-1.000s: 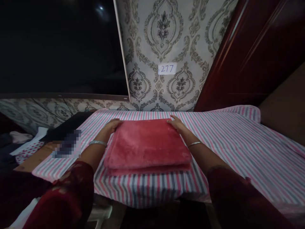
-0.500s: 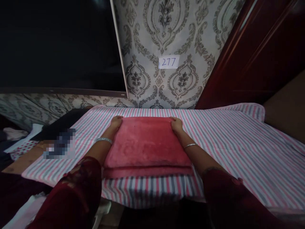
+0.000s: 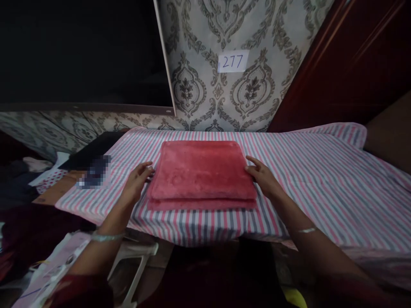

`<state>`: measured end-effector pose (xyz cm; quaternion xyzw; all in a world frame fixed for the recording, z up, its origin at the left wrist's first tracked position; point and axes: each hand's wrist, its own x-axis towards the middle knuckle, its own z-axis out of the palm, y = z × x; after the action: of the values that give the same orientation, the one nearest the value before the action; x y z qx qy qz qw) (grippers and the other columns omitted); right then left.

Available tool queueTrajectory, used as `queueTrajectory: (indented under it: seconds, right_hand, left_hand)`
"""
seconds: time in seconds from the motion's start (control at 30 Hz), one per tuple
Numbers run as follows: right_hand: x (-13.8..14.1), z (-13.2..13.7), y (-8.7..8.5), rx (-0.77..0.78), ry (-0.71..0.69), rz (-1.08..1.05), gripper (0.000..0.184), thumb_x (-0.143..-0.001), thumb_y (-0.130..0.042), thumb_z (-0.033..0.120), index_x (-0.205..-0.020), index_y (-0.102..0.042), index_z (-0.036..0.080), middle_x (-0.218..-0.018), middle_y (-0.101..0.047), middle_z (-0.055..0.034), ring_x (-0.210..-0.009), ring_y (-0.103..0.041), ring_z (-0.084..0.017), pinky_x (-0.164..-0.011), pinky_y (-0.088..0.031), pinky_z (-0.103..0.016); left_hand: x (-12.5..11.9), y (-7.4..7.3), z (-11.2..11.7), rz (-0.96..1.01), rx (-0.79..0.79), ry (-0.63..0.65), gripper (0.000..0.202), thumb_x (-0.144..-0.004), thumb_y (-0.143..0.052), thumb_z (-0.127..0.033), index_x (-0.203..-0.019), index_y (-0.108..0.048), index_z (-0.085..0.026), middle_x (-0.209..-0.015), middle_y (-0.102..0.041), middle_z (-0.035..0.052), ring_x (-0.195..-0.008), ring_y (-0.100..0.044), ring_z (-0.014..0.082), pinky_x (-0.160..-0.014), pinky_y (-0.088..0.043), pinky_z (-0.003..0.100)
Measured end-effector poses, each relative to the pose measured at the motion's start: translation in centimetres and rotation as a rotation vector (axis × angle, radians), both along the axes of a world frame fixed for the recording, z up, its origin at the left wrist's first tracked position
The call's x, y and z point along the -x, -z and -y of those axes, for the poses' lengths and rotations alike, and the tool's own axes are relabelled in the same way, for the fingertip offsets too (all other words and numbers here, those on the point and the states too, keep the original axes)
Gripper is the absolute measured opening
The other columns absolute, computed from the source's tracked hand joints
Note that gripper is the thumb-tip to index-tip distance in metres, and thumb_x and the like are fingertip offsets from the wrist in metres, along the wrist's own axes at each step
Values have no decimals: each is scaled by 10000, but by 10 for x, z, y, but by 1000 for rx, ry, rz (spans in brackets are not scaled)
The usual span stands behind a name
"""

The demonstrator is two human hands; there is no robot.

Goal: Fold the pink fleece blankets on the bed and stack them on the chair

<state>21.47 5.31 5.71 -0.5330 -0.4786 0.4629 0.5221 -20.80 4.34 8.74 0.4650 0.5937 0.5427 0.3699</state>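
Blanket [image 3: 201,171], red and folded (on striped cloth [image 3: 321,184]): left hand [image 3: 138,179] and right hand [image 3: 261,177] touch its opposite sides, grips wide and flat.

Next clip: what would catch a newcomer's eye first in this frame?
The folded pink-red plush blanket lies in the middle of the pink, grey and white striped cloth, with the open left hand at its left edge and the open right hand at its right. Behind, a white paper label reading 277 is stuck on the grey damask wallpaper, beside a large dark screen.
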Motion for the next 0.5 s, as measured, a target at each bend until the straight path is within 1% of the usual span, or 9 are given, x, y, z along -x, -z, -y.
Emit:
queueTrajectory:
  seconds: [0.07, 0.1, 0.13, 0.2, 0.27, 0.37, 0.43, 0.47, 0.5]
  right_hand:
    - [-2, 34, 2, -14, -46, -4, 779, -734, -771, 461, -1432, -543, 200, -680, -596, 53, -651, -581, -148, -618, -491, -260]
    - [-3, 48, 3, -18, -75, -3, 812, -734, -783, 471, -1457, -519, 213, -735, -635, 35, -695, -609, -159, -654, -510, -272]
    - [-2, 60, 5, -21, -100, 4, 844, -730, -795, 474, -1479, -496, 225, -802, -673, 14, -738, -631, -171, -688, -527, -286]
    - [0, 74, 8, -30, -119, 46, 895, -714, -817, 469, -1507, -467, 246, -941, -720, -26, -783, -651, -191, -719, -544, -311]
    - [2, 80, 12, -54, -87, 132, 899, -706, -822, 463, -1511, -476, 259, -1042, -734, -52, -781, -647, -203, -699, -547, -322]
    - [5, 79, 17, -120, -19, 265, 802, -724, -790, 462, -1465, -552, 265, -1163, -723, -71, -831, -646, -221, -708, -538, -329]
    - [6, 77, 17, -169, 0, 288, 732, -721, -778, 461, -1408, -612, 270, -1253, -697, -72, -919, -649, -236, -753, -532, -332]
    - [7, 75, 16, -179, -2, 276, 715, -717, -776, 463, -1389, -629, 270, -1252, -697, -69, -926, -648, -236, -750, -528, -329]
    - [8, 75, 15, -169, -11, 256, 710, -716, -773, 467, -1383, -634, 267, -1190, -715, -66, -886, -645, -228, -720, -522, -322]
  left_hand:
    - [-1, 11, 36, -30, -45, -6, 547, -655, -782, -538, -1072, -675, -202, -817, -617, 6, -732, -558, 157, -653, -438, 275]
    - [-2, 15, 50, -50, -69, -10, 541, -674, -780, -542, -1087, -676, -209, -812, -606, 1, -731, -546, 153, -658, -439, 272]
    - [-3, 19, 61, -71, -90, -15, 537, -685, -782, -537, -1104, -675, -218, -815, -598, -2, -730, -539, 150, -660, -439, 269]
    - [-7, 23, 75, -113, -136, -28, 543, -694, -793, -515, -1144, -666, -239, -868, -604, 4, -745, -540, 148, -658, -441, 264]
    - [-11, 23, 79, -149, -167, -25, 565, -686, -807, -489, -1179, -660, -256, -965, -622, 24, -760, -548, 148, -647, -446, 260]
    - [-16, 19, 76, -148, -143, 34, 593, -691, -801, -480, -1223, -657, -263, -1071, -633, 44, -714, -539, 132, -605, -444, 254]
    - [-18, 16, 72, -118, -96, 64, 613, -698, -787, -490, -1248, -650, -258, -1046, -635, 38, -645, -527, 115, -561, -426, 250]
    - [-18, 15, 70, -103, -72, 66, 623, -691, -784, -496, -1248, -649, -252, -1004, -633, 30, -601, -516, 106, -532, -411, 249]
    - [-18, 13, 68, -93, -46, 70, 627, -680, -785, -501, -1237, -651, -245, -945, -628, 18, -557, -504, 100, -503, -393, 249]
